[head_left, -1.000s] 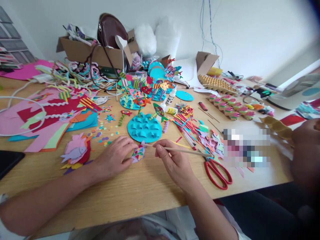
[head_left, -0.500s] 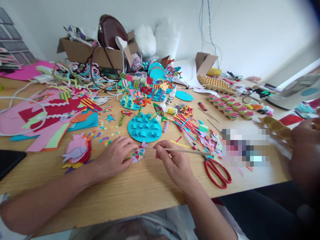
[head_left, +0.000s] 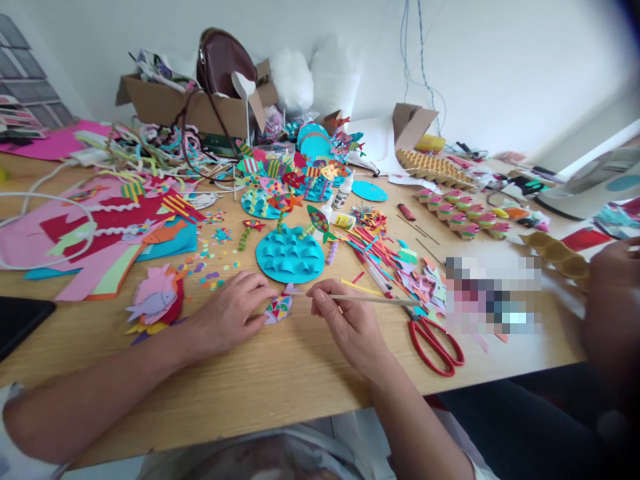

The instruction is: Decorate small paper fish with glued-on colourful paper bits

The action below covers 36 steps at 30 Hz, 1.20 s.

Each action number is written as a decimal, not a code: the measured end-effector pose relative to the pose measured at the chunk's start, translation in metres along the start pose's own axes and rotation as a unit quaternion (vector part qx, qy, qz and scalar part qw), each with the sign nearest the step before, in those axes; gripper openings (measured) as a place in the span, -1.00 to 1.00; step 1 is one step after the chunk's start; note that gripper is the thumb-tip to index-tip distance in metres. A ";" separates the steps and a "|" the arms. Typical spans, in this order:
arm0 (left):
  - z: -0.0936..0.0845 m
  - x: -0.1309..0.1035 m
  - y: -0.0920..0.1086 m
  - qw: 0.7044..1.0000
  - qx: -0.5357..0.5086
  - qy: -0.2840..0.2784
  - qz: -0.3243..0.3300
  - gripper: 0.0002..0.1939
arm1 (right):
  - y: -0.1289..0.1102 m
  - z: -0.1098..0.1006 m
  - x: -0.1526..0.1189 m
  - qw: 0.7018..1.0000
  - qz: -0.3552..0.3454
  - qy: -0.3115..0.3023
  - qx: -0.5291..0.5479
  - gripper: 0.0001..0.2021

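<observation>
A small lilac paper fish point(head_left: 279, 308) with coloured triangles lies flat on the table. My left hand point(head_left: 235, 310) rests on the tabletop, its curved fingers and thumb holding the fish's left edge. Between the thumb and fingers of my right hand point(head_left: 345, 323) is a thin wooden stick point(head_left: 375, 299), its left tip over the fish. Just behind stands a round blue paper base point(head_left: 290, 257) with raised curls, a green fish point(head_left: 320, 222) standing at its rim. Red-handled scissors point(head_left: 435, 343) lie right of my right hand.
Stacked paper fish shapes point(head_left: 157, 297) lie left of my left hand. Glue bottles point(head_left: 343, 193), paper strips point(head_left: 370, 250) and scraps point(head_left: 423, 283) are spread behind. Painted egg-carton pieces point(head_left: 463, 213) sit at right, where another person's hand point(head_left: 617, 267) shows. A dark flat object point(head_left: 23, 323) is at left.
The view shifts very slightly. Both hands, the fish and the stick stay in nearly the same places, with the stick's tip still over the fish.
</observation>
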<state>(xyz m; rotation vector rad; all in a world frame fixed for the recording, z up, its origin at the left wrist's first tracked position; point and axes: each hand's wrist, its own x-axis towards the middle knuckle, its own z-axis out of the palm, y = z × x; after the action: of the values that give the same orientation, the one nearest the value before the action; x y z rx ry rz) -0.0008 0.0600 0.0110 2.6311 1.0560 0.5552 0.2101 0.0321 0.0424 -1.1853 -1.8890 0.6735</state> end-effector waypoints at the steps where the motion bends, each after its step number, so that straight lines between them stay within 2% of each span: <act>1: 0.000 0.000 0.000 1.000 0.000 0.001 -0.001 -0.67 | 0.000 0.000 0.000 1.000 0.001 0.002 0.003 -0.78; 7: 0.001 0.000 -0.001 1.000 0.004 0.006 -0.003 -0.66 | 0.002 0.002 -0.001 1.000 -0.003 -0.004 0.004 -0.78; 15: -0.003 0.001 0.002 1.000 0.005 -0.022 -0.009 -0.68 | 0.001 0.002 -0.001 1.000 0.006 -0.007 0.016 -0.78; 23: -0.001 0.001 0.000 1.000 0.001 -0.005 -0.003 -0.67 | 0.007 0.000 -0.003 0.999 0.022 0.009 0.044 -0.75; 32: -0.004 0.001 0.001 1.000 0.005 -0.021 -0.003 -0.68 | 0.006 0.001 -0.001 0.999 0.020 -0.004 0.031 -0.75; 36: -0.003 0.001 0.000 1.000 0.008 -0.020 -0.004 -0.68 | 0.007 0.000 -0.002 0.999 0.027 0.009 0.035 -0.74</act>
<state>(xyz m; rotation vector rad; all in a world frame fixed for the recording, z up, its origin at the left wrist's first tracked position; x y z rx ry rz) -0.0012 0.0605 0.0137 2.6388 1.0613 0.4916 0.2140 0.0330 0.0364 -1.1973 -1.8097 0.7505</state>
